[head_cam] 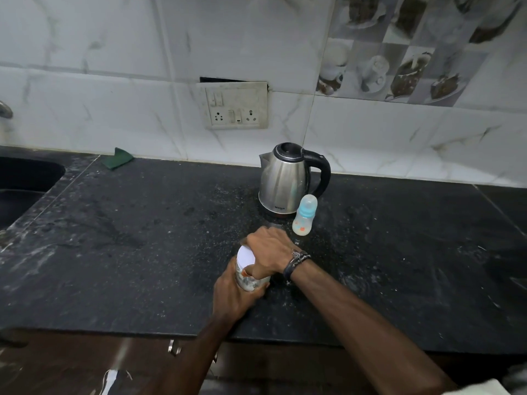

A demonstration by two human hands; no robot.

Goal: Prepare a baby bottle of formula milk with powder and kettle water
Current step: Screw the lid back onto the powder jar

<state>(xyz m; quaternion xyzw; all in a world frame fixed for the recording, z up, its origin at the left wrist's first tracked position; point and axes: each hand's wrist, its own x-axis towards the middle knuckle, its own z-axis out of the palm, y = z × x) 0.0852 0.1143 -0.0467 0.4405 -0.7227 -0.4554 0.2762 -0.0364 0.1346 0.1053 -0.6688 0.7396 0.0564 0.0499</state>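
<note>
Head view of a black granite countertop [142, 238] at the lid-handling stage of the powder jar. Below centre of the frame, the left hand [232, 295] gripped the body of a small clear jar [247, 279], fingers curled round its lower part, while the right hand [271, 252] lay over its white lid [245, 256], fingers and thumb curled on the rim. Whether the lid was being loosened or tightened could not be told.

Risks from here, as judged: the jar stood close to the front edge of the counter, so a sudden release of a stiff lid could jerk it and spill powder over the counter or floor. The right forearm lay near the baby bottle [304, 216], which stood upright at centre right, just in front of and beside the steel electric kettle [288, 181]; a wide elbow swing could knock the light bottle over. The kettle, if hot, sat close enough for a careless reach to brush it.

The jar appeared transparent, with pale contents and an orange-marked label, mostly hidden by the hands. The bottle was translucent white with orange print, a blue collar and a clear cap on; no filling could be made out.

Also visible: a wall socket plate [236, 105] above centre, a green cloth [118, 158] and sink [22, 181] at left.
</note>
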